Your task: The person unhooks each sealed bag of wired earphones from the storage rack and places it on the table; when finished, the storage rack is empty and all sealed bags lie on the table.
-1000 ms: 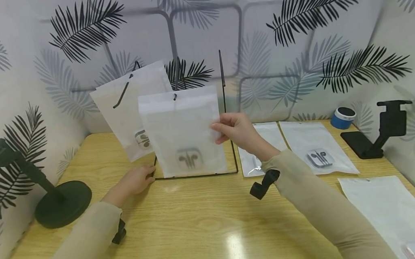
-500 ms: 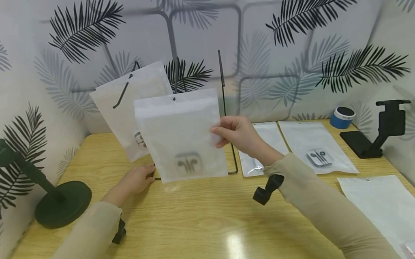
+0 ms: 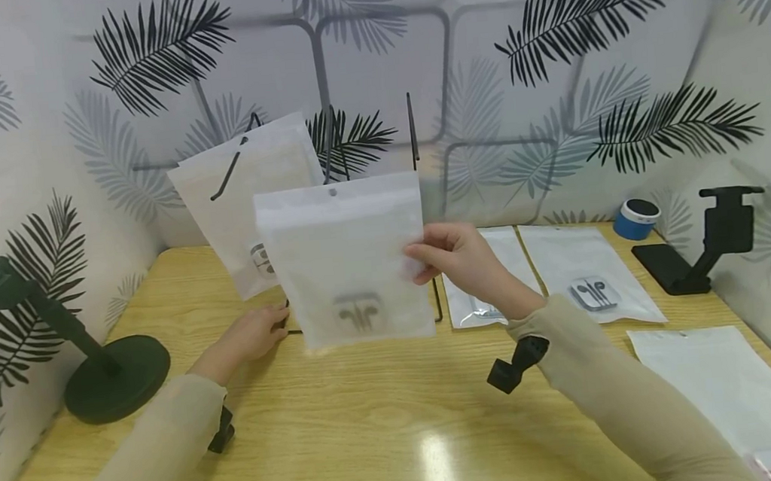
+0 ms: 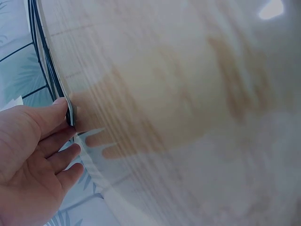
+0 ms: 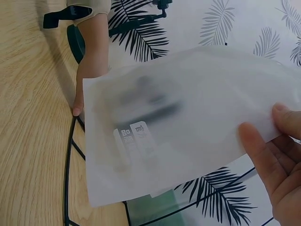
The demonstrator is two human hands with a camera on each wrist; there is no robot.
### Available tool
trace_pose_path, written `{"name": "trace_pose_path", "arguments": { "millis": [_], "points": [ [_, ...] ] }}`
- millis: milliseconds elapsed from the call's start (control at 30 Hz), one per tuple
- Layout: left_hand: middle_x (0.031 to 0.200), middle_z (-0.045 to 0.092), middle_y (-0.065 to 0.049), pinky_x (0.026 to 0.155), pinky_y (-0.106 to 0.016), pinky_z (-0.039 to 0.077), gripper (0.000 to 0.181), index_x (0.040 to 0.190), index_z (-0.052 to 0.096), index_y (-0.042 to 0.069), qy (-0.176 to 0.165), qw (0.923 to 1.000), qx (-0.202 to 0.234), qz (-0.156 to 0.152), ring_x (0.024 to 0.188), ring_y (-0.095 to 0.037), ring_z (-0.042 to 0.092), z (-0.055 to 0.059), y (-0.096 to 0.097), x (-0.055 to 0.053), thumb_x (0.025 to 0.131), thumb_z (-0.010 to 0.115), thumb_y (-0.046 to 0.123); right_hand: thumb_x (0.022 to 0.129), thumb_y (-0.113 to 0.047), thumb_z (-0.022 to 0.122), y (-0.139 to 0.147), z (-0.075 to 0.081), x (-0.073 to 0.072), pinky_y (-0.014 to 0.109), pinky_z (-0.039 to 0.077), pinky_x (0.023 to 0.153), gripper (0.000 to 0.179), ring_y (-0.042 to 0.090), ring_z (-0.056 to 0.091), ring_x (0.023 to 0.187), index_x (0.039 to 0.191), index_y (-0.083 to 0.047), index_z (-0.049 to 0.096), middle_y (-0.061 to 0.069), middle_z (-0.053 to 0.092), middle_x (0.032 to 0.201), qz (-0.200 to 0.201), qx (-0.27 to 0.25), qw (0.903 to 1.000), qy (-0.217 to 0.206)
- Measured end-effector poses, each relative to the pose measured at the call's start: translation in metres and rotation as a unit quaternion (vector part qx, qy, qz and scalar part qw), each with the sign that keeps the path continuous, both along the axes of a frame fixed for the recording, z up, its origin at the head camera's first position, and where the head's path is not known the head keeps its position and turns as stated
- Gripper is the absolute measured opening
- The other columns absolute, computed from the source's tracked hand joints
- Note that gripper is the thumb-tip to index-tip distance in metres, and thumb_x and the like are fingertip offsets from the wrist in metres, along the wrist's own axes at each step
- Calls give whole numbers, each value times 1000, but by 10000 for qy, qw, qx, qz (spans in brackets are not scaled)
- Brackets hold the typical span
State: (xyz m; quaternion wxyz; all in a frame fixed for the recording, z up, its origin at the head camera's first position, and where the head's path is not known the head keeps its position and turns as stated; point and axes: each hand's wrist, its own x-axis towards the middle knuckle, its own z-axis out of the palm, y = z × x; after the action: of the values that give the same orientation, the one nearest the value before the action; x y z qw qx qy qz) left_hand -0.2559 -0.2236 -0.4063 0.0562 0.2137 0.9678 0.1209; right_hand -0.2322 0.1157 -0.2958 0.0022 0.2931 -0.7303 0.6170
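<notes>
My right hand (image 3: 465,264) pinches the right edge of a frosted white zip bag (image 3: 352,251) between thumb and fingers. A pair of earphones in a case shows dimly through the bag's lower part. The bag is held upright before a black wire display rack (image 3: 412,129), its punched hole just below a hook of the rack. In the right wrist view the bag's back has a small white label (image 5: 141,136). My left hand (image 3: 257,332) grips the rack's front left base corner; thumb and forefinger pinch the black wire (image 4: 71,115) in the left wrist view.
Several similar bags (image 3: 239,199) hang tilted on the rack's left hook. Two more bags (image 3: 566,256) lie at back right, another bag (image 3: 730,387) at front right. A green lamp base (image 3: 118,378) stands left; a phone stand (image 3: 690,277) and blue jar (image 3: 635,221) stand right.
My right hand has drawn the bag off the hook tip, toward me, then slightly down and right. The left hand has stayed on the rack.
</notes>
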Motion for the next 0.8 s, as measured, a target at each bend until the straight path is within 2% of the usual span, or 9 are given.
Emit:
{"name": "trace_pose_path", "arguments": {
  "millis": [300, 533, 800],
  "points": [
    [133, 40, -29, 101, -53, 30, 44, 130, 45, -10, -35, 10000, -43, 49, 123, -45, 35, 2, 1, 1, 92, 55, 10, 89, -5, 60, 27, -4, 15, 39, 56, 67, 16, 22, 66, 63, 96, 8, 66, 13, 66, 74, -164, 368, 9992, -21],
    [133, 41, -29, 101, -53, 30, 43, 129, 46, -11, 14, 10000, -15, 13, 122, -45, 37, 1, 2, 1, 92, 56, 9, 90, -2, 58, 49, -6, 28, 40, 56, 65, 19, 21, 66, 66, 101, 13, 62, 10, 68, 84, -167, 335, 9993, -5],
    [133, 40, -29, 102, -53, 29, 43, 129, 45, -11, 3, 10000, -41, 36, 123, -45, 35, 2, 3, 2, 92, 55, 10, 90, -4, 58, 76, -9, 46, 39, 55, 65, 15, 21, 67, 63, 94, 9, 65, 6, 68, 76, -311, 437, 9986, 21]
  ]
}}
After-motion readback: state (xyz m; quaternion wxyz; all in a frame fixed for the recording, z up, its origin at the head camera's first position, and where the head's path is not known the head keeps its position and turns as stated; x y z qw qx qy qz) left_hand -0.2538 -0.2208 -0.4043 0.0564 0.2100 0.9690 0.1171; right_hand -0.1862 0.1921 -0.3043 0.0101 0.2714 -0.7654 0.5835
